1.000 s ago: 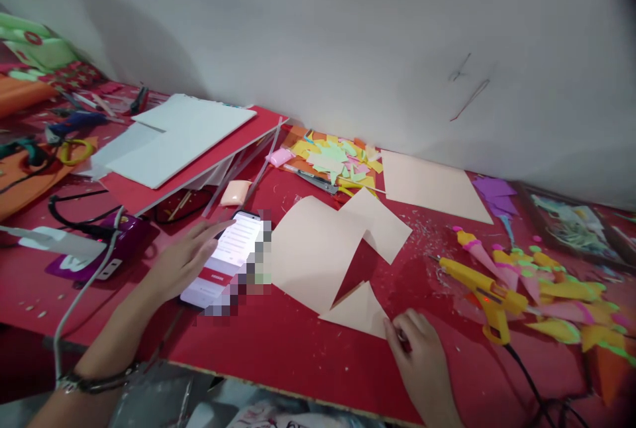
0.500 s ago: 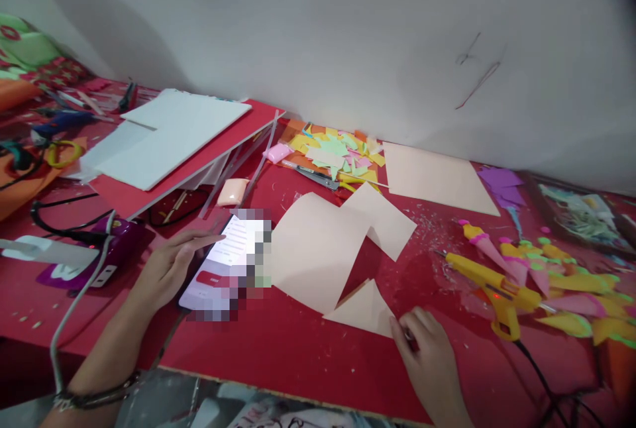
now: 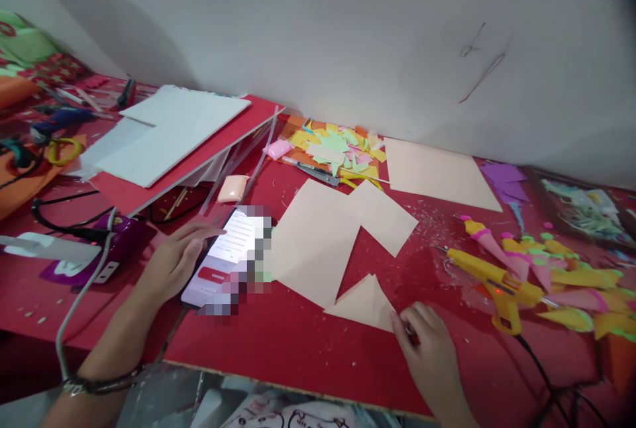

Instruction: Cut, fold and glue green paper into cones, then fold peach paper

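My left hand (image 3: 176, 262) reaches over a phone (image 3: 226, 262) with its fingers stretched out. Its index fingertip touches the lit screen, part of which is blurred out. Fingers curled, my right hand (image 3: 426, 342) rests on the red table. Its thumb meets the right corner of a folded cream paper triangle (image 3: 365, 305). Whatever lies inside the curled fingers, if anything, is hidden. A large cream sheet (image 3: 318, 242) lies between phone and triangle, touching a smaller cream piece (image 3: 385, 216) on its right.
A yellow glue gun (image 3: 497, 282) lies right, near pink and yellow paper cones (image 3: 497, 249). Paper scraps (image 3: 338, 146) and scissors (image 3: 322, 176) sit at the back. A purple power strip (image 3: 119, 249) with cables and stacked white boards (image 3: 169, 136) are on the left.
The large cream sheet, its upper edge curled before, now lies flatter. Both hands keep nearly the same places; the view has shifted slightly.
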The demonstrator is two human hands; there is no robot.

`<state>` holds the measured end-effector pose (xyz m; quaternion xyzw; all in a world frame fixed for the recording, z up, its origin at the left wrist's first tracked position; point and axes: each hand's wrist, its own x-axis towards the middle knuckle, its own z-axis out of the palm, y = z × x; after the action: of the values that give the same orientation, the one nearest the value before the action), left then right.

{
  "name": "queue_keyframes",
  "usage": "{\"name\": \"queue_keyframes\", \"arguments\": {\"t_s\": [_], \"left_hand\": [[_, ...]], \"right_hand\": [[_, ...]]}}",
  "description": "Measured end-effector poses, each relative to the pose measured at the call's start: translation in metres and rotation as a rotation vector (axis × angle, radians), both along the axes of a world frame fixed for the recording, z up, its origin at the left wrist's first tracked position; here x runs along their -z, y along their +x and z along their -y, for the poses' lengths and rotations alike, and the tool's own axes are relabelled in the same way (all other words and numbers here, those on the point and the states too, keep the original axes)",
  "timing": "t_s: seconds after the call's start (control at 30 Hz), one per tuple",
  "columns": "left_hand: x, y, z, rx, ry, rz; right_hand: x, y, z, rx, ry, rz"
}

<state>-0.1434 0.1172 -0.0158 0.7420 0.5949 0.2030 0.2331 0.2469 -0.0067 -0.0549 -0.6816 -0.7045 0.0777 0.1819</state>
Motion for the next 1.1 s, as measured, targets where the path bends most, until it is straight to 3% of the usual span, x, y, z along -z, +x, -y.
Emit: {"name": "queue_keyframes", "arguments": {"t_s": [0.27, 0.57, 0.77, 1.1], "left_hand": [[0.016, -0.009, 0.001, -0.049, 0.093, 0.042], [0.009, -0.004, -0.005, 0.101, 0.053, -0.002], [0.015, -0.003, -0.009, 0.082, 0.047, 0.032], [0.007, 0.0, -0.004, 0.05, 0.08, 0.058]], "right_hand": [[-0.002, -0.001, -0.001, -0.009, 0.025, 0.009], [-0.003, -0.001, 0.0, -0.006, -0.002, -0.01], [-0.002, -0.001, 0.0, 0.006, -0.011, -0.017], [-0.003, -0.002, 0.0, 0.004, -0.009, -0.027]]}}
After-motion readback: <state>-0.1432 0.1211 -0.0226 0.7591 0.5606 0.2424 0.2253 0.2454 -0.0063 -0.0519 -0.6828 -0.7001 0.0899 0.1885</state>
